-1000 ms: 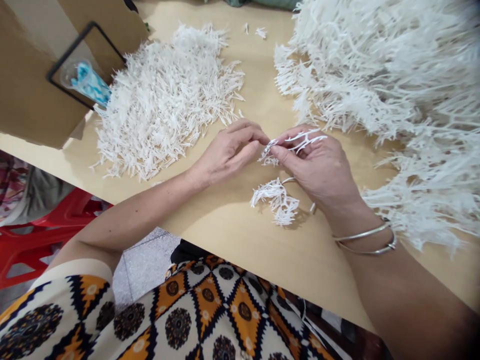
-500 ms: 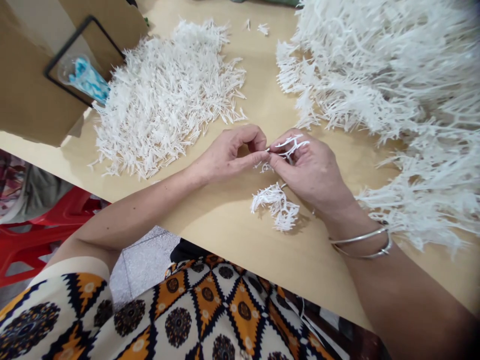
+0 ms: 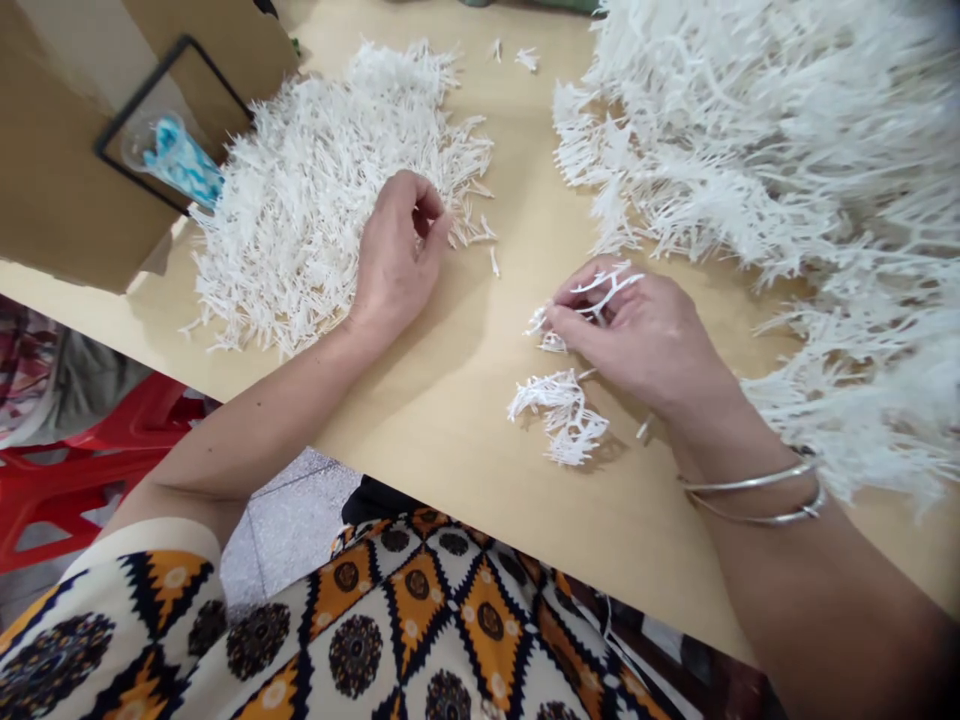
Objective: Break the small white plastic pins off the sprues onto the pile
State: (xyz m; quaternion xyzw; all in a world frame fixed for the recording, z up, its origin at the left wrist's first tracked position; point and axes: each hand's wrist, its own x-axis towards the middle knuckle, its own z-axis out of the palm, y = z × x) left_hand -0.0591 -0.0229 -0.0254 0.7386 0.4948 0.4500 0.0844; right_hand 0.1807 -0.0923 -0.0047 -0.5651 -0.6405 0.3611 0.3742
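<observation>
My right hand (image 3: 637, 325) pinches a white branched plastic sprig (image 3: 616, 290), whose forked twigs stick up above the fingers and fine tips show at the thumb. Below that hand, a loose feathery white piece (image 3: 562, 415) lies on the table. My left hand (image 3: 401, 245) is at the right edge of a heap of small white sprigs (image 3: 300, 190), fingers curled and thumb closed toward the index finger. Whatever those fingertips hold, if anything, is hidden. A single small sprig (image 3: 494, 262) rests just right of my left hand.
A large pile of longer white branches (image 3: 750, 140) covers the right side. At the left stands a cardboard box (image 3: 67, 130) with a black wire frame and a clear cup (image 3: 180, 160) of blue-and-white pieces. Red plastic stools (image 3: 75, 480) are beyond the table's front edge.
My left hand has left the right hand and moved up and left to the small-sprig heap. A small sprig now lies beside it. My right hand shifted slightly right, still gripping its sprig.
</observation>
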